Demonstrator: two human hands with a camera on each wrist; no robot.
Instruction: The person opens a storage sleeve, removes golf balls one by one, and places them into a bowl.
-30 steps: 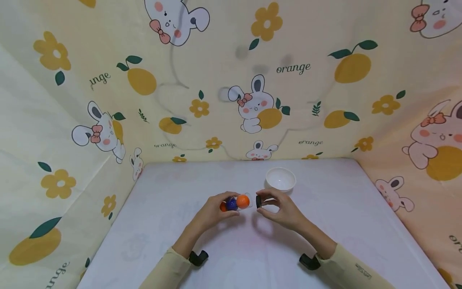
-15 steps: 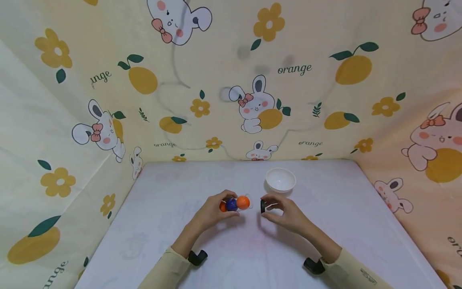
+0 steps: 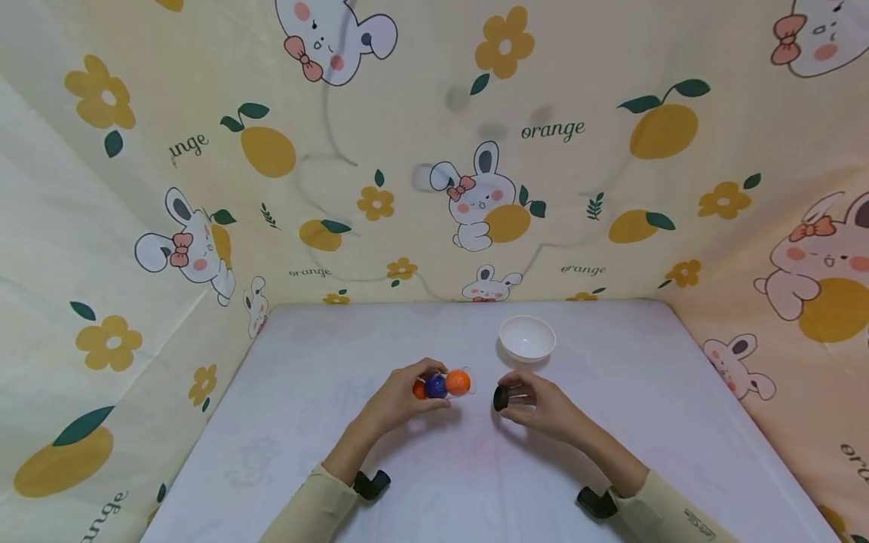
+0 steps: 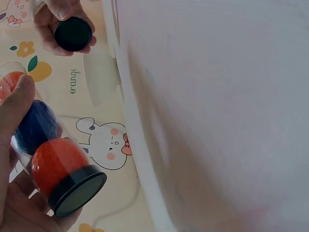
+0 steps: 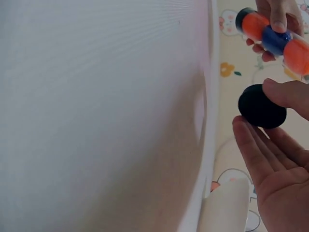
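Observation:
My left hand (image 3: pixel 426 386) grips a clear tube (image 3: pixel 444 383) lying sideways just above the white table (image 3: pixel 305 422). Inside it sit an orange ball (image 4: pixel 55 162), a blue ball (image 4: pixel 36 126) and another orange ball at the right end (image 3: pixel 458 381). A black cap (image 4: pixel 79 191) closes the tube's left end. My right hand (image 3: pixel 511 398) pinches a second black cap (image 3: pixel 501 397) between thumb and fingers, a short gap to the right of the tube's right end. In the right wrist view that cap (image 5: pixel 260 106) is at the fingertips, with the tube (image 5: pixel 273 36) beyond it.
A white bowl (image 3: pixel 527 337), with nothing visible inside, stands on the table just behind my right hand. Printed fabric walls (image 3: pixel 434 151) close the table in at the back and on both sides.
My right hand has drawn the black cap away from the tube's right end, to the right and lower towards the table. The left hand and tube have stayed put.

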